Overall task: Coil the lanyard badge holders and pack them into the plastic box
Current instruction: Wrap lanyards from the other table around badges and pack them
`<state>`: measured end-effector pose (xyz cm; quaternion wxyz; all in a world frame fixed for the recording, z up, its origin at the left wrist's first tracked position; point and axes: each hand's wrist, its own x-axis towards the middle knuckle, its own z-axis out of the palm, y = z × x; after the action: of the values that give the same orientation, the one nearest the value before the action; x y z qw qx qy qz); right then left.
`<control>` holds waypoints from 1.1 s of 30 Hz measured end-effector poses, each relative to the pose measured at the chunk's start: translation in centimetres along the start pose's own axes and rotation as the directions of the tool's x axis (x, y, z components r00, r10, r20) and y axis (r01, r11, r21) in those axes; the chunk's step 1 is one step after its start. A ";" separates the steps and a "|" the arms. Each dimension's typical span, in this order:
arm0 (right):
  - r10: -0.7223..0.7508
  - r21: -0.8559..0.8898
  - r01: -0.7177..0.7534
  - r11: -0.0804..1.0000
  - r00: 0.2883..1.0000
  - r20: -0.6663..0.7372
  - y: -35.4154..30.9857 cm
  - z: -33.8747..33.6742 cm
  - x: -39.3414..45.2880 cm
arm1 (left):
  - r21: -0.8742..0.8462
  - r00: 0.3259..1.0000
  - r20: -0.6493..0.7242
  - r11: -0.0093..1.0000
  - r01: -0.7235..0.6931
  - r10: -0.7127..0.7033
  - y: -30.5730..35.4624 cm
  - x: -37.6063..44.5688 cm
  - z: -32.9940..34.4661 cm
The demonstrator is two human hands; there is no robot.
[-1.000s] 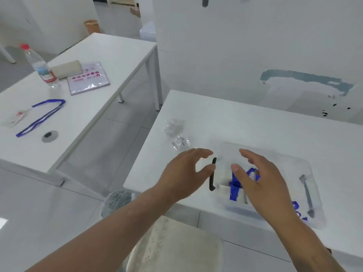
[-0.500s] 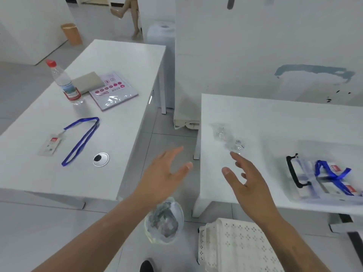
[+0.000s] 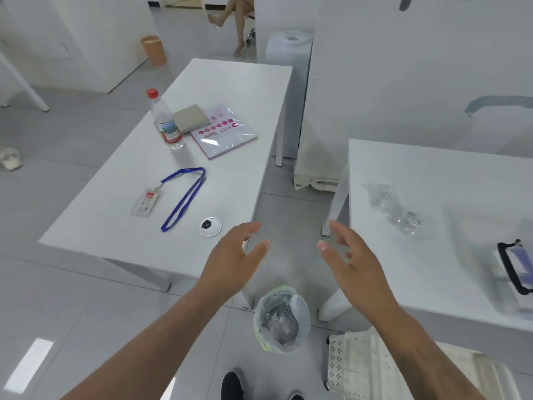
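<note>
A blue lanyard [image 3: 184,197] with a clear badge holder [image 3: 145,201] lies uncoiled on the left white table [image 3: 115,226]. The clear plastic box [image 3: 516,268] with a black latch sits at the right edge of the view on the right table [image 3: 432,269], and blue lanyards show blurred inside it. My left hand [image 3: 230,262] hovers open over the near right corner of the left table. My right hand [image 3: 352,264] hangs open over the gap between the tables. Both hands hold nothing.
On the left table stand a water bottle [image 3: 165,122], a pink packet [image 3: 223,131] and a cable grommet [image 3: 211,226]. Crumpled clear wrappers [image 3: 395,209] lie on the right table. A lined waste bin [image 3: 281,320] and a white perforated stool [image 3: 372,368] are on the floor below.
My view has swung left from the plastic box to the left table. Both hands left the box and now hover empty between the tables.
</note>
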<state>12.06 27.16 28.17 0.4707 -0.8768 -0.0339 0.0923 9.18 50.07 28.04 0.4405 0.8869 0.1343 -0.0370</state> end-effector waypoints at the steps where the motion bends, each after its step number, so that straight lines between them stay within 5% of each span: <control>1: -0.006 0.000 0.006 1.000 1.000 0.015 -0.7 1.3 0.4 | -0.006 1.000 -0.007 1.000 0.015 -0.015 -1.1 0.1 -1.1; 10: -0.025 -0.044 0.031 0.999 0.992 0.123 -6.6 15.3 5.9 | 0.039 0.984 -0.114 0.990 0.139 -0.134 -12.6 5.2 -11.8; 18: 0.073 -0.071 -0.063 0.996 0.985 0.157 -12.8 29.3 11.9 | 0.092 0.983 -0.060 0.980 0.176 -0.171 -22.8 12.8 -20.8; 22: 0.020 -0.226 0.035 0.973 0.971 0.238 -14.7 35.3 15.8 | 0.186 0.966 -0.091 0.948 0.256 -0.243 -26.8 17.3 -23.0; 27: -0.060 -0.460 0.252 0.851 0.918 0.391 -16.3 42.4 22.8 | 0.382 0.944 -0.114 0.863 0.330 -0.310 -30.2 22.9 -23.1; 33: -0.077 -0.667 0.462 0.585 0.850 0.522 -16.7 47.6 29.7 | 0.560 0.961 -0.088 0.785 0.265 -0.262 -32.9 25.7 -22.1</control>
<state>32.40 79.78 12.53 0.0370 -0.9304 -0.3119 0.1888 23.81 91.76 11.42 0.1478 0.9499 0.2407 -0.1339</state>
